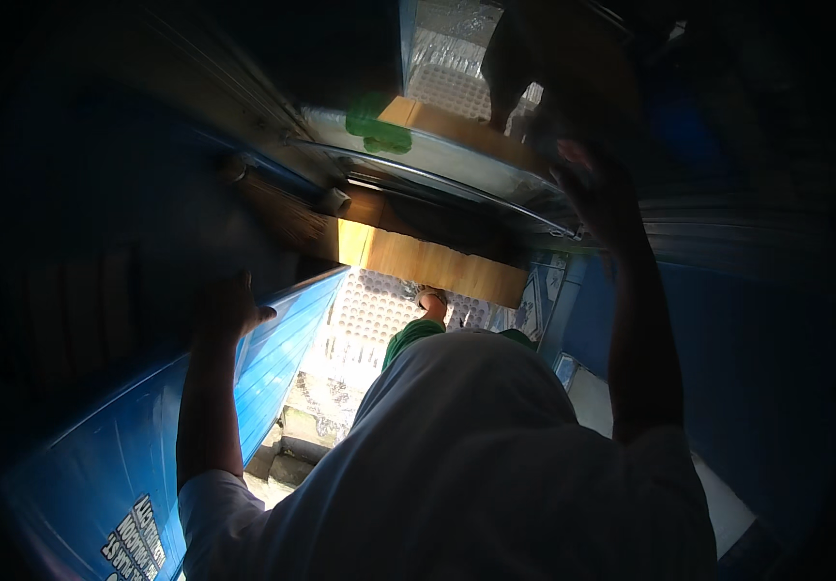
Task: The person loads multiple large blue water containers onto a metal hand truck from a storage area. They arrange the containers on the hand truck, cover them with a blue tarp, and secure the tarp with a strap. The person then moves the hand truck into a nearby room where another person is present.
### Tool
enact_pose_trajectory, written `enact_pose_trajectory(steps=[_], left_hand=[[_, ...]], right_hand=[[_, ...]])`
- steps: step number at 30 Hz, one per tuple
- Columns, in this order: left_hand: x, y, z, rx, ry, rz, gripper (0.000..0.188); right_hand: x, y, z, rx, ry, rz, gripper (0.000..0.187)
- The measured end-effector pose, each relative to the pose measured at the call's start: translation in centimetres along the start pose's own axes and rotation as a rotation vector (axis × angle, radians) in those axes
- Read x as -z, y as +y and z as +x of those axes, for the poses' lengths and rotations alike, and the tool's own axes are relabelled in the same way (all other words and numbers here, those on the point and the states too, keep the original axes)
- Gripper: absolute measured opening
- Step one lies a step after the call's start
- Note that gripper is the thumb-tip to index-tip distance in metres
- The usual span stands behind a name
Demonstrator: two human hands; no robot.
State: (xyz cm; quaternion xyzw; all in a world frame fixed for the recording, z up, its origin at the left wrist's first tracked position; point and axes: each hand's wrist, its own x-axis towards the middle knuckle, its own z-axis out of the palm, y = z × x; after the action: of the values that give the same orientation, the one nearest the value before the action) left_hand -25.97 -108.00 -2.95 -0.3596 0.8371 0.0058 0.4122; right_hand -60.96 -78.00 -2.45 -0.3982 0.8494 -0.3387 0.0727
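On the left, my left hand (232,308) is closed over the edge of a blue ribbed door panel (287,334), its thumb lying on the sunlit side. Shadow hides most of its fingers. My right hand (587,184) is raised at the upper right, beside a glossy curved pane (447,145) with a metal rail (437,174) along its lower side. That hand is dark and smeared, so its fingers and any contact cannot be made out.
A wooden board (437,266) crosses ahead of my foot (432,300), which is on sunlit dotted flooring (369,310). A broom-like bundle (287,208) leans at the left in shadow. At the right is a dark blue panel (728,339).
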Motion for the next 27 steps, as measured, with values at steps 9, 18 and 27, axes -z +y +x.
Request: enact_pose_trajectory(steps=[9, 18, 27], left_hand=[[-2.0, -1.0, 0.4, 0.005, 0.037, -0.075, 0.069], [-2.6, -0.8, 2.2, 0.073, -0.033, -0.047, 0.071], [-5.1, -0.5, 3.0, 0.186, 0.032, -0.104, 0.048]], right_hand=[[-0.3, 2.5, 5.4, -0.281, -0.066, 0.270, 0.027], [0.7, 6.9, 13.4, -0.034, -0.131, 0.018, 0.029], [-1.4, 11.1, 23.9, -0.085, -0.091, 0.139, 0.030]])
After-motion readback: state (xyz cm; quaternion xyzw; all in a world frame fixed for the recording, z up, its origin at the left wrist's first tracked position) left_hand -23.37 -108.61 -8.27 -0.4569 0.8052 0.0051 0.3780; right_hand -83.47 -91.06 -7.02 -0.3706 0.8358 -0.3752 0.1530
